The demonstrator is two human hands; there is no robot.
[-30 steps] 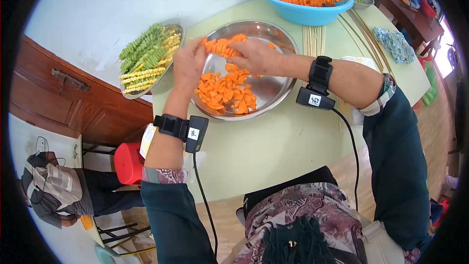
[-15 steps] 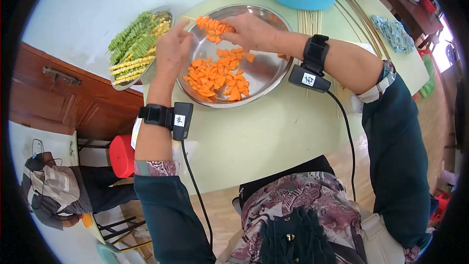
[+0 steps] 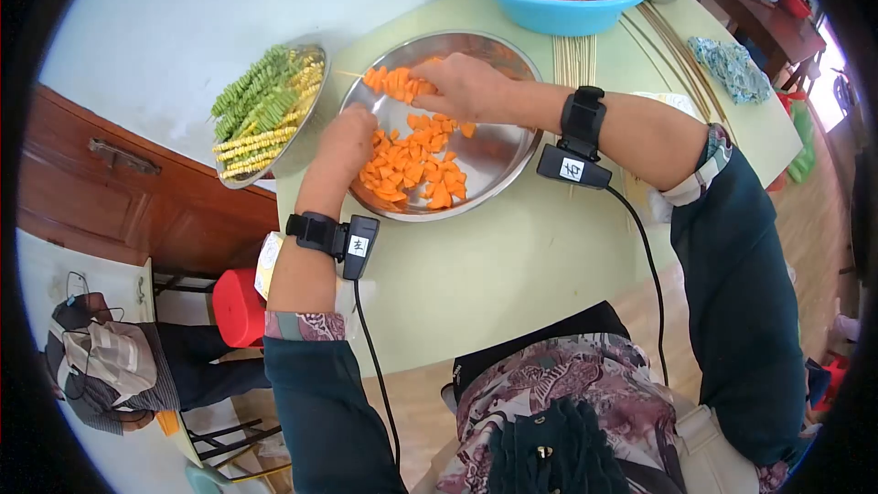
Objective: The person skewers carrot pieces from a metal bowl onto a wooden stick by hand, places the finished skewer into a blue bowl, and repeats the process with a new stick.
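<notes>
My right hand (image 3: 468, 87) is closed around a skewer of carrot slices (image 3: 389, 82), held level over the far side of a steel basin (image 3: 498, 151). The skewer's bare pale tip points left past the rim. My left hand (image 3: 349, 139) is at the basin's left side, beside a heap of loose carrot slices (image 3: 412, 165). Its fingers are curled inward, and what they hold, if anything, is hidden.
A blue basin (image 3: 540, 14) at the back holds threaded carrot skewers. Left of the steel basin, a metal bowl (image 3: 306, 119) holds green and yellow skewers. Bare sticks (image 3: 574, 59) and a crumpled patterned cloth (image 3: 729, 69) lie on the right. Another person (image 3: 137, 366) is at far left.
My left hand has dropped from near the skewer's tip toward the loose carrot slices. My right hand still holds the skewer. The whole view has shifted slightly.
</notes>
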